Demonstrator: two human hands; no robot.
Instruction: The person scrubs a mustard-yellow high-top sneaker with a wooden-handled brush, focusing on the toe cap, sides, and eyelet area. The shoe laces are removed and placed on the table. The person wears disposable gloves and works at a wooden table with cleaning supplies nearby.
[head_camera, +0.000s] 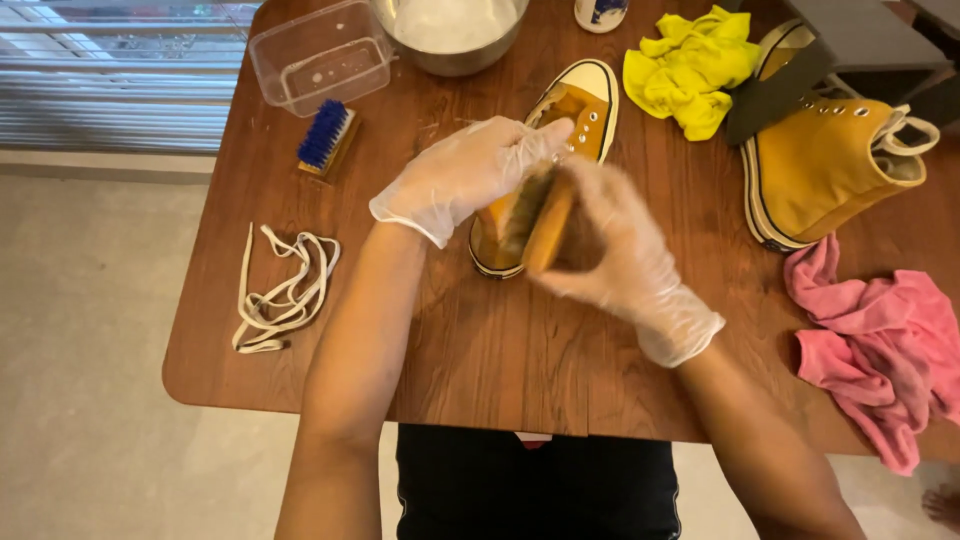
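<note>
— Where are the hands right now?

— Both are gloved in thin clear plastic and close together over the middle of the wooden table (480, 350). The left hand (470, 175) is clamped on the side of a mustard-yellow sneaker (580, 105), which lies with its toe pointing far. The right hand (610, 250) is closed around a wooden brush (545, 220), whose bristles are pressed against the near, heel end of that shoe.

— What lies around them?

— To the right stands the second yellow sneaker (820, 165), with a pink cloth (880, 345) nearer and a yellow cloth (690, 70) farther back. On the left lie loose white laces (280, 295), well apart from the shoe. Beyond them sits a blue-bristled brush (325, 137), just beside a clear plastic box (320, 55). A metal bowl (450, 30) stands at the far edge.
</note>
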